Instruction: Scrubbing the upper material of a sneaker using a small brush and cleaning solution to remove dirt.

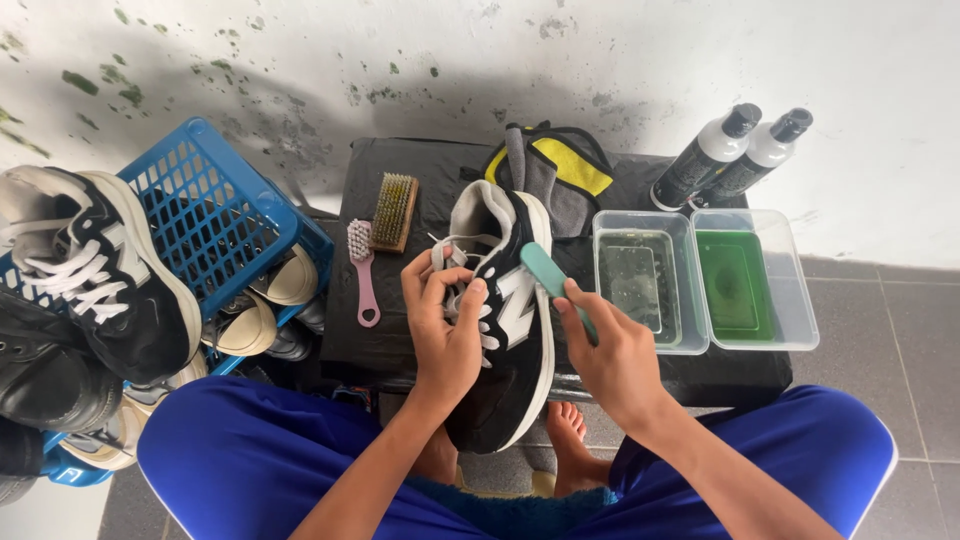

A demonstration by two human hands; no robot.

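The left hand (pixel 447 325) is curled around the laced upper of a black and white shoe (pixel 505 330), which is propped heel-up with its toe hanging past the near edge of the black desk (pixel 400 340), over the person's lap. The right hand (pixel 612 362) is closed on the handle of a teal brush (pixel 548 270), whose head lies against the shoe's side. Held only at the laces, the shoe could twist or slip off the edge under a hard stroke. The right elbow works close to two open tubs (pixel 700 280) of liquid, one murky, one green; a wide sweep might knock or splash them. Two bottles (pixel 735 155) stand tilted against the wall behind and could topple if the tubs shift.
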